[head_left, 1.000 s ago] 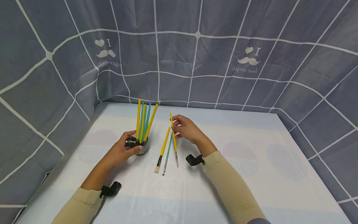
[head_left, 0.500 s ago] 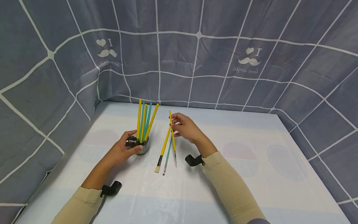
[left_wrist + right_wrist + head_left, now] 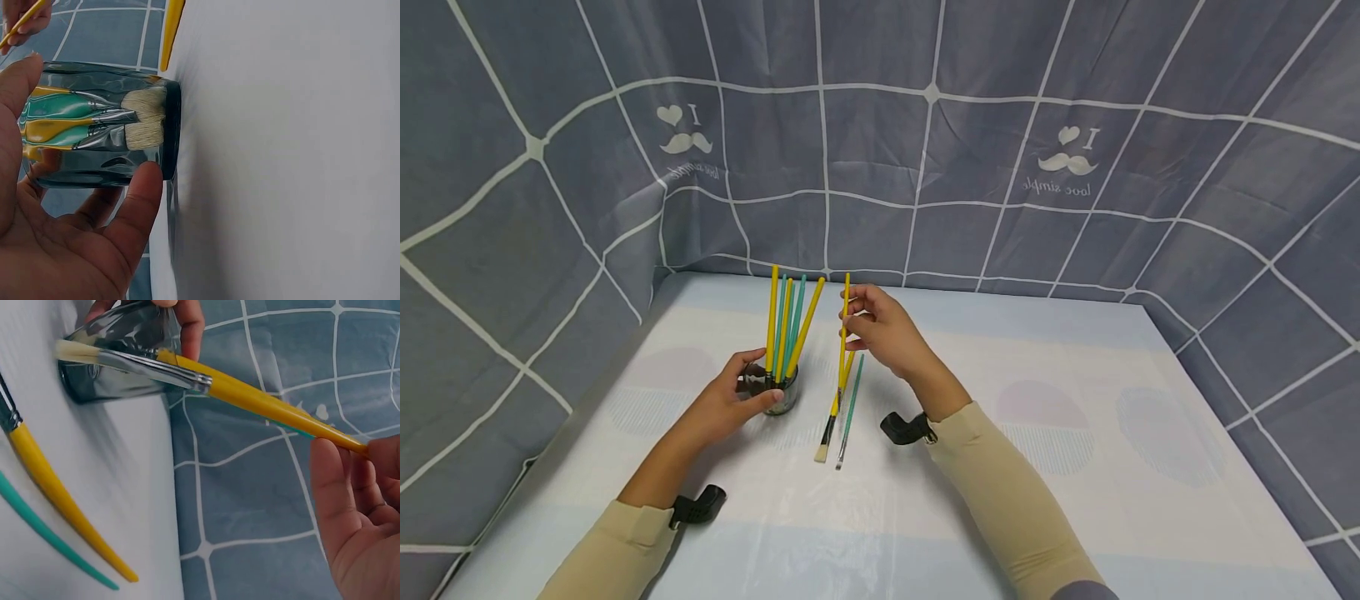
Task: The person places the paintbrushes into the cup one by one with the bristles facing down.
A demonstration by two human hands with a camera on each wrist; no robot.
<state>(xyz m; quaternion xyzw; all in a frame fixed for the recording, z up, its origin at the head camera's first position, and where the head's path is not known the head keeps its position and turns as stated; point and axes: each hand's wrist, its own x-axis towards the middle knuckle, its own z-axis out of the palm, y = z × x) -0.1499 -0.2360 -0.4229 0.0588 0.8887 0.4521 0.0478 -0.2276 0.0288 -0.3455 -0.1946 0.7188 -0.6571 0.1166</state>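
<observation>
My left hand (image 3: 733, 396) grips a clear glass cup (image 3: 106, 172) standing on the table, fingers and thumb around its sides. Several yellow and teal paintbrushes stand in it with handles up; their pale bristles (image 3: 147, 128) show through the glass near its base. My right hand (image 3: 883, 329) pinches a yellow paintbrush (image 3: 844, 333) by the handle, bristles down, above the table and to the right of the cup. In the right wrist view its metal ferrule (image 3: 162, 375) crosses in front of the glass. Below it lie another yellow paintbrush (image 3: 56, 494) and a teal paintbrush (image 3: 850, 408), side by side.
The table (image 3: 820, 533) has a pale cover with faint printed circles. A grey curtain (image 3: 880, 150) with white grid lines hangs behind it and along both sides. Each wrist wears a black camera, the left one (image 3: 700, 504) near the sleeve cuff.
My right hand has lifted the yellow paintbrush off the table area and carried it up and left toward the cup. The left hand stays on the cup.
</observation>
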